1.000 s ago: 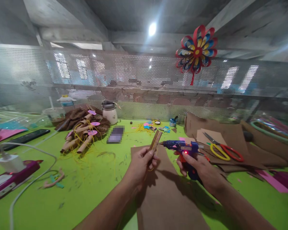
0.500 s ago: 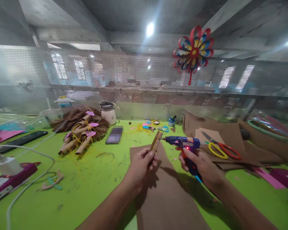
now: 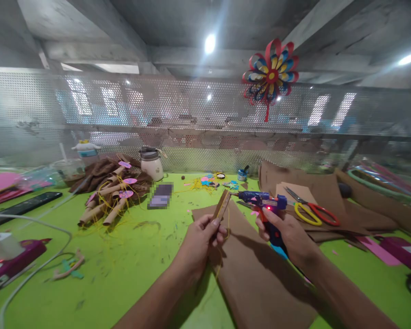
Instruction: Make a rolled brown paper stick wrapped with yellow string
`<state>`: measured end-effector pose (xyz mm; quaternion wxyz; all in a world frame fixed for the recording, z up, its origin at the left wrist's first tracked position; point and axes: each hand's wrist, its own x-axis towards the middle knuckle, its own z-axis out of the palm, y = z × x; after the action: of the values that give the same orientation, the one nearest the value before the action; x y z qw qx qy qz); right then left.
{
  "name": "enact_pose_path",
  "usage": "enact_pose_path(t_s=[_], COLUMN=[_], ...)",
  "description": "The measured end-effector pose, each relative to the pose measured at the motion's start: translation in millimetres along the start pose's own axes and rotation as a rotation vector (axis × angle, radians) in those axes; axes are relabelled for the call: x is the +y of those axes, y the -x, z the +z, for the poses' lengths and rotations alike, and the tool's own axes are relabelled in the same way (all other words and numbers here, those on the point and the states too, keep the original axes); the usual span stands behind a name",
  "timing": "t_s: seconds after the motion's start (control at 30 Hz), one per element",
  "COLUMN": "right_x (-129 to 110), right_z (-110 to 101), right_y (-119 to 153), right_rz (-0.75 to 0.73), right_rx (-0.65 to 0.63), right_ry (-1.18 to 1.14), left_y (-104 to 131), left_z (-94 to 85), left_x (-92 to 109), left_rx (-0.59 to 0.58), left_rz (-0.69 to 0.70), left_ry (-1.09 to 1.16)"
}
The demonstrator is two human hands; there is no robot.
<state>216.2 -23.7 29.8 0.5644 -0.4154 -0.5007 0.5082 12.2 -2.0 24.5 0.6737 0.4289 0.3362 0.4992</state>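
Note:
My left hand [image 3: 201, 241] pinches a narrow folded strip of brown paper [image 3: 222, 205], from which a yellow string [image 3: 228, 224] hangs. In my right hand [image 3: 289, 230] is a blue hot glue gun [image 3: 260, 199] with a lit red light. Its nozzle points left, at the upper end of the strip; whether it touches, I cannot tell. Beneath both hands a large sheet of brown paper [image 3: 260, 274] lies on the green table [image 3: 130, 278].
Rolled brown paper tubes [image 3: 111, 201] with pink tags lie left, near a phone [image 3: 160, 195] and a lidded jug [image 3: 151, 163]. Scissors [image 3: 310, 208] rest on brown paper at right. A power strip [image 3: 17, 260] with a white cable sits at left.
The brown sheet has turned and shifted right under my hands. The glue gun's nozzle stays by the strip's upper end, and more of the yellow string shows. The view has shifted slightly.

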Motion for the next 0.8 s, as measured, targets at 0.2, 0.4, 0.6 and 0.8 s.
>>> enact_pose_path(t_s=[0.2,0.4,0.6,0.8], right_x=[4.6,8.0,9.1,11.8], right_z=[-2.6,-5.3,-5.9,-6.8], right_y=[-3.8,-7.8,-7.0,-8.0], right_rz=[-0.007,0.022,0.016,0.015], right_rx=[0.006,-0.006,-0.016,-0.011], right_ry=[0.002,-0.057,-0.038,-0.051], left_y=[-6.3,-10.1,-11.0,-10.2], left_z=[-3.2,-7.9,-10.9,-9.3], left_x=[-9.9,-15.5,-14.0,-14.6], left_rx=[-0.018,0.017,-0.012,-0.011], left_rz=[-0.071,-0.174,-0.134,-0.095], left_ry=[0.005,0.065,0.08,0.042])
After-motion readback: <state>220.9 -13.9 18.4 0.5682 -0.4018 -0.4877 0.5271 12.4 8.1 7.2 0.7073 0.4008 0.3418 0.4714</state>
